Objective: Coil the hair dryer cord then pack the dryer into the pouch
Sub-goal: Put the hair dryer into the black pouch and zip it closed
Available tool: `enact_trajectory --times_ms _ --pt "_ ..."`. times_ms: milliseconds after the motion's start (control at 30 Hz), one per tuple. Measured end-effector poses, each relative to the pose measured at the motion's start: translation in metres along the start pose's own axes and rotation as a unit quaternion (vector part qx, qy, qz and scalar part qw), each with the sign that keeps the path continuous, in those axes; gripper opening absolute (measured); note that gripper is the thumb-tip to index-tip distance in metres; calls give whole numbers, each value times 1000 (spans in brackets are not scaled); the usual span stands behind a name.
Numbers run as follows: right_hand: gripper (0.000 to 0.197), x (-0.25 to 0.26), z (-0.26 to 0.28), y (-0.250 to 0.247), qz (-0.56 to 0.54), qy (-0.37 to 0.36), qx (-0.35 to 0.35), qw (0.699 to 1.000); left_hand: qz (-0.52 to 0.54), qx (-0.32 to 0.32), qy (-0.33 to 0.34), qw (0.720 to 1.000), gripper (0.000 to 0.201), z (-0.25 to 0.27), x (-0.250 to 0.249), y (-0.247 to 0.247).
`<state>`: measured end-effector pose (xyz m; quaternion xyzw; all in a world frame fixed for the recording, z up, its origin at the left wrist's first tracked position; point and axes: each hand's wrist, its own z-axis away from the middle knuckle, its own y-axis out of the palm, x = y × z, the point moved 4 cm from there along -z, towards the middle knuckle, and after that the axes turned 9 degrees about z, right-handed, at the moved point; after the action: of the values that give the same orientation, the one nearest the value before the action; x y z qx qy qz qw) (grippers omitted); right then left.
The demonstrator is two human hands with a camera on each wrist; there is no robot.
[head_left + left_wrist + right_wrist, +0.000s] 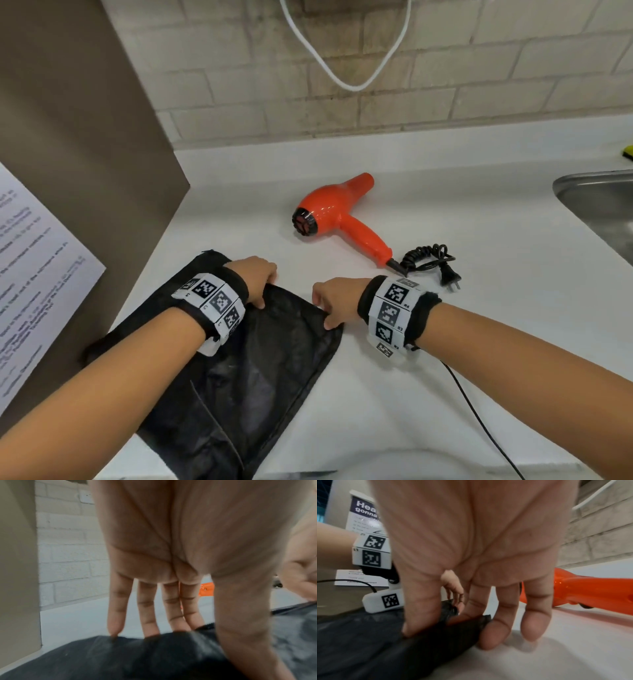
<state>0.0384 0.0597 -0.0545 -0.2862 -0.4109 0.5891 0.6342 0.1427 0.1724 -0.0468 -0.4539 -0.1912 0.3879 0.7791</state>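
The orange hair dryer (335,212) (590,591) lies on its side on the white counter, nozzle toward the wall. Its black cord (428,258) sits bunched in a loose coil at the handle end, with the plug (450,281) beside it. A black pouch (239,359) (137,655) (385,649) lies flat at the front left. My left hand (263,287) holds the pouch's far rim, fingers (147,615) behind the fabric and thumb in front. My right hand (325,311) (450,626) pinches the rim's right corner between thumb and index finger. The dryer lies just beyond both hands, untouched.
A steel sink (603,205) is sunk into the counter at the right. A brown panel (68,154) with a printed sheet (34,274) walls off the left. A white cable (346,82) hangs on the tiled wall. A thin black wire (479,411) trails from my right wrist.
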Motion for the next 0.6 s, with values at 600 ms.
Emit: enact_trajectory --times_ms 600 --pt "38 -66 44 -87 -203 -18 -459 865 230 -466 186 834 16 32 -22 -97"
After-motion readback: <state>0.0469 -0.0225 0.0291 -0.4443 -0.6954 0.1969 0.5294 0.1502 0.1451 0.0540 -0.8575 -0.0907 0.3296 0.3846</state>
